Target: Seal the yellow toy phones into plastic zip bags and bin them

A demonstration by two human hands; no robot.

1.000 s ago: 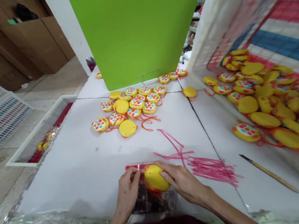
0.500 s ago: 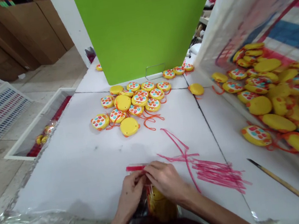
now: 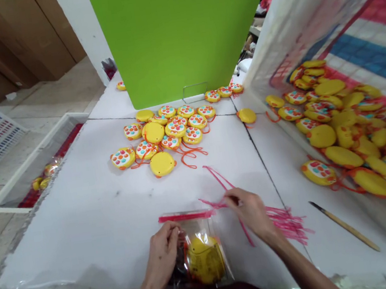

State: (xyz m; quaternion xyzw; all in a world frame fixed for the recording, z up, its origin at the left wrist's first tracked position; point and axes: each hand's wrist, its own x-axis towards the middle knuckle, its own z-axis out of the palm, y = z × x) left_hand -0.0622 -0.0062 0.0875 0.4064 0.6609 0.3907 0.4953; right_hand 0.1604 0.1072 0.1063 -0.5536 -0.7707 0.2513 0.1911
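Observation:
A clear plastic bag (image 3: pixel 210 230) with a pink band along its top lies at the front of the table. Inside it a round yellow toy (image 3: pixel 205 260) shows its plain side. My left hand (image 3: pixel 162 250) pinches the bag's left edge just below the band. To the right of the bag, my right hand (image 3: pixel 250 210) is closed, its fingertips pressed together on one of the thin pink plastic strips (image 3: pixel 286 224). These strips lie in a loose bunch, some running out from under that hand.
Several yellow toys with colourful dots (image 3: pixel 176 126) and orange cords are heaped mid-table. More fill a tipped bin (image 3: pixel 258 71) at right. A wooden-handled tool (image 3: pixel 348 228) lies near it. A green panel (image 3: pixel 185 35) stands behind; a white crate (image 3: pixel 6 206) is at left.
My right hand has left the bag's top and moved right to the pink strips. My left hand stays at the bag, which now shows more fully. The view has shifted slightly.

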